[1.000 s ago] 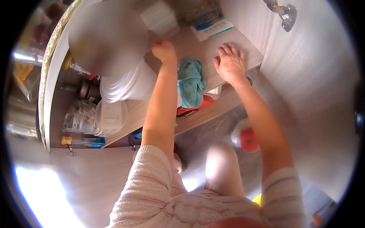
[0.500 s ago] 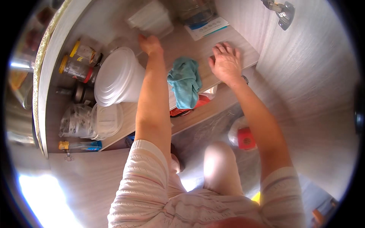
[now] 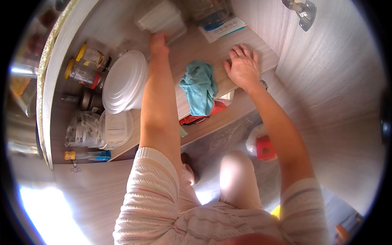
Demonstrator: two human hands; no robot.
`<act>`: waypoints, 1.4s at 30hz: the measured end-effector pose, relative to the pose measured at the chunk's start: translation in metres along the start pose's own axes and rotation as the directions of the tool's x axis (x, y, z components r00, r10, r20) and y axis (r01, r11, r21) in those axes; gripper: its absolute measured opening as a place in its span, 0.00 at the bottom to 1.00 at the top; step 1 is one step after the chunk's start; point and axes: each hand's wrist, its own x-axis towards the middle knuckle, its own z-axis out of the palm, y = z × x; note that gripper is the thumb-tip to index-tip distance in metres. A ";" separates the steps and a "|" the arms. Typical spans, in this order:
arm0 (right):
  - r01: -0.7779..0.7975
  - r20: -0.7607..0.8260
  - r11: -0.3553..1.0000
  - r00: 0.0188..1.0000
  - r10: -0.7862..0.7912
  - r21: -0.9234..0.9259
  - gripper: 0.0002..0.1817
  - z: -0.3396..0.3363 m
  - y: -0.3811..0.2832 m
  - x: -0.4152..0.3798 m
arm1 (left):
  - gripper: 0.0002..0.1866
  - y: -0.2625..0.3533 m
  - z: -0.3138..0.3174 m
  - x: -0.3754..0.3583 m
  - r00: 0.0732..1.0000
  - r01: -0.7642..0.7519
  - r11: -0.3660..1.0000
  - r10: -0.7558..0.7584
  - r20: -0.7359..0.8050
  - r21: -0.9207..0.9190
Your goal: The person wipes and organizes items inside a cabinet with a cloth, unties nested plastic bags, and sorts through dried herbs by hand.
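My left hand (image 3: 159,45) reaches deep into the cupboard, at the near edge of a clear plastic container (image 3: 161,18). Its fingers are mostly hidden, so its grip does not show. My right hand (image 3: 243,67) lies flat with fingers spread on the shelf (image 3: 185,51), close to the front edge. Between my arms a crumpled teal cloth (image 3: 199,87) hangs partly over that edge, touched by neither hand. Left of my left forearm is a white lidded tub (image 3: 124,81), partly covered by the arm.
Jars with yellow lids (image 3: 83,75), a clear plastic bag (image 3: 83,130) and a round clear lid (image 3: 116,128) crowd the left side. A printed card (image 3: 222,29) lies at the back right beside a clear jar (image 3: 210,14). Red packaging (image 3: 218,107) shows below the shelf.
My left hand and forearm have shifted slightly left, and the hand has turned at the container's edge. My right hand and the teal cloth stay in place.
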 end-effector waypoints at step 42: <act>0.016 0.011 0.995 1.000 -0.015 -0.095 0.21 0.004 0.004 0.002 | 0.20 0.082 -0.141 -0.292 0.982 0.037 0.970 -0.080 0.169 0.240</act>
